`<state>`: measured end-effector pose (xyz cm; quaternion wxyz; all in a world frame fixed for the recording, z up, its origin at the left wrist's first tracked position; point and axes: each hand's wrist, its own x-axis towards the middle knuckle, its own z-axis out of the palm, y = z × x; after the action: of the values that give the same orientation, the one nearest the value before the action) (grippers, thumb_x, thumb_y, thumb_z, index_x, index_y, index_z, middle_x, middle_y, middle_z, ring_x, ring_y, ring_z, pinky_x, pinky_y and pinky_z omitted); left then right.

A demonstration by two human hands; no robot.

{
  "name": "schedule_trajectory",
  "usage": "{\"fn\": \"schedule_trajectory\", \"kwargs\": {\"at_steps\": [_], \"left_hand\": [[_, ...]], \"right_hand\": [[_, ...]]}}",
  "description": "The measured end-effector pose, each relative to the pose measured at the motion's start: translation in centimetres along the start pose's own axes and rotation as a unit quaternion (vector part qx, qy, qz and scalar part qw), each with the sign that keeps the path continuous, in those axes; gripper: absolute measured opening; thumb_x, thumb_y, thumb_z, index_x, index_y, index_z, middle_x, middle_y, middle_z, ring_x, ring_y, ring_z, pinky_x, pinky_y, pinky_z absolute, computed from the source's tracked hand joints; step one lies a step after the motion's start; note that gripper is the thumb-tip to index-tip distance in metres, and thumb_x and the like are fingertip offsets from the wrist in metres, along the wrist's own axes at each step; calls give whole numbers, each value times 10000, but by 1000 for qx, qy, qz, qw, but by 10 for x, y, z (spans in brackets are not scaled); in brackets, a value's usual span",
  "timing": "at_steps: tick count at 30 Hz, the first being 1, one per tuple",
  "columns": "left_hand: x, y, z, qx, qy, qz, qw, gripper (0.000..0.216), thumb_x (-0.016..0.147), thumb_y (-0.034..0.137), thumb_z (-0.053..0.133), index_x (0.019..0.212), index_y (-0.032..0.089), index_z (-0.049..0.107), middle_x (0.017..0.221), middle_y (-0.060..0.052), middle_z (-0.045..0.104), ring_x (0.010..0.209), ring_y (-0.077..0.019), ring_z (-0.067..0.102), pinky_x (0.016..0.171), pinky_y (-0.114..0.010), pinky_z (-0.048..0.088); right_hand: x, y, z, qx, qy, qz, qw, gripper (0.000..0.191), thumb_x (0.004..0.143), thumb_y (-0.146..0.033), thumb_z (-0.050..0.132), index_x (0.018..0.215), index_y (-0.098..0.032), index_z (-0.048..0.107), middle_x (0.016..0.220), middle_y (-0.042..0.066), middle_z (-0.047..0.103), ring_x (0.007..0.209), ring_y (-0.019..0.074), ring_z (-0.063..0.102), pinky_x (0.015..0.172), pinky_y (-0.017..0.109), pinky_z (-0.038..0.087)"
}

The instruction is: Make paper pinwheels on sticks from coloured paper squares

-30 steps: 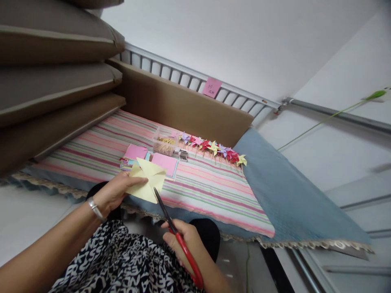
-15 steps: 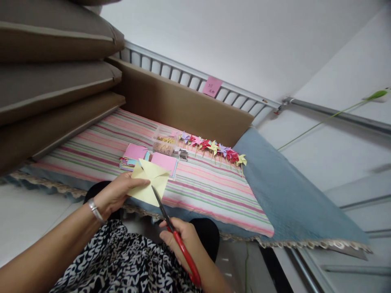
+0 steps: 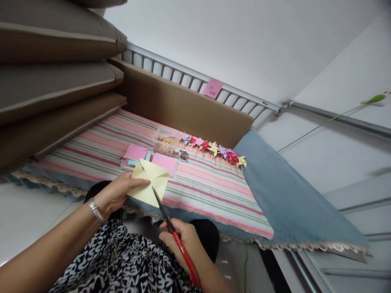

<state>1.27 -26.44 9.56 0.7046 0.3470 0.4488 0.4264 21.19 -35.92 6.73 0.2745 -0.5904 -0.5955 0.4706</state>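
Observation:
My left hand point(image 3: 126, 187) pinches a square sheet of pale yellow paper point(image 3: 149, 197) at its left side, thumb on top. Slits run into the sheet from its corners toward the middle. Red-handled scissors point(image 3: 183, 248) are in my right hand point(image 3: 186, 240), fingers closed round the grips. Their dark blades lie along the lower right corner of the paper, with the tip near its centre. Just beyond the sheet are stacks of coloured paper, one at the left point(image 3: 136, 152) and one with pink on top point(image 3: 165, 162).
A clear plastic box point(image 3: 165, 144) with sticks and small yellow pieces stands behind the stacks, beside some small metal clips point(image 3: 183, 155). Several paper pinwheels point(image 3: 214, 148) lie in a row on the striped cloth point(image 3: 214, 195). A brown board point(image 3: 183, 108) stands behind; stacked cushions point(image 3: 61, 85) rise at left.
Almost nothing differs. The view has shifted very slightly, while both hands, the yellow paper and the scissors keep their places.

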Motion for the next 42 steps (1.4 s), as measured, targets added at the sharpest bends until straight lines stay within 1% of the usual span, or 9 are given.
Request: {"fn": "schedule_trajectory", "kwargs": {"at_steps": [8, 14, 17, 20, 23, 29, 33, 38, 42], "left_hand": [[3, 0, 1, 13, 11, -8, 1000, 257, 594, 157, 775, 827, 74, 708, 749, -125, 755, 591, -206, 678, 540, -255, 526], [12, 9, -14, 43, 27, 3, 999, 232, 571, 160, 779, 783, 94, 713, 752, -129, 753, 593, -206, 679, 548, -256, 523], [14, 12, -21, 84, 9, -21, 996, 202, 558, 159, 771, 747, 108, 720, 710, -129, 748, 571, -209, 674, 528, -255, 513], [14, 8, -19, 133, -52, -45, 989, 211, 547, 155, 763, 753, 121, 735, 727, -138, 751, 579, -223, 675, 530, -267, 512], [15, -1, -8, 187, -128, -63, 972, 194, 580, 165, 741, 770, 128, 748, 772, -155, 755, 591, -234, 682, 542, -278, 513], [14, -5, 11, 227, -186, -78, 953, 137, 614, 170, 735, 746, 139, 754, 747, -148, 754, 573, -232, 678, 543, -277, 506], [14, 3, 6, 153, -197, -78, 965, 117, 666, 214, 740, 748, 130, 744, 759, -133, 752, 600, -205, 670, 583, -262, 514], [12, -16, -4, -96, -141, -29, 985, 240, 778, 238, 664, 997, 148, 703, 997, -110, 739, 876, -208, 677, 787, -288, 524], [6, -37, 10, -125, -114, -37, 985, 309, 743, 206, 696, 1030, 94, 679, 921, -138, 750, 781, -234, 698, 721, -311, 547]], "right_hand": [[1, 2, -1, -47, 9, -23, 999, 189, 719, -323, 676, 839, -178, 694, 571, -38, 501, 535, 114, 427, 546, 223, 373], [-7, 25, -17, -98, -13, -74, 992, 288, 743, -202, 606, 1026, -229, 649, 664, -19, 615, 575, 145, 548, 601, 246, 438], [-5, 35, -33, -80, 58, -92, 991, 408, 704, -157, 612, 1105, -233, 601, 906, 35, 683, 817, 208, 633, 780, 318, 477], [8, 30, -46, -29, 130, -116, 984, 428, 721, -256, 657, 1135, -235, 553, 1064, 74, 652, 979, 245, 614, 890, 390, 457], [30, 10, -50, 35, 127, -127, 983, 502, 683, -311, 712, 1140, -236, 516, 983, 53, 637, 879, 213, 629, 814, 357, 491], [63, -13, -35, 112, 3, -113, 987, 512, 641, -191, 657, 1137, -232, 533, 709, -42, 579, 561, 121, 537, 538, 230, 425], [67, -6, -23, 217, 13, -108, 970, 482, 641, -191, 642, 1105, -214, 516, 730, -31, 617, 547, 129, 549, 511, 221, 406], [67, -4, -7, 326, 96, -127, 932, 415, 699, -207, 632, 1091, -210, 497, 837, 1, 662, 678, 163, 617, 615, 251, 460], [72, -4, 7, 335, 124, -145, 923, 420, 703, -214, 648, 1094, -213, 494, 900, 14, 670, 757, 187, 636, 684, 286, 492]]}}
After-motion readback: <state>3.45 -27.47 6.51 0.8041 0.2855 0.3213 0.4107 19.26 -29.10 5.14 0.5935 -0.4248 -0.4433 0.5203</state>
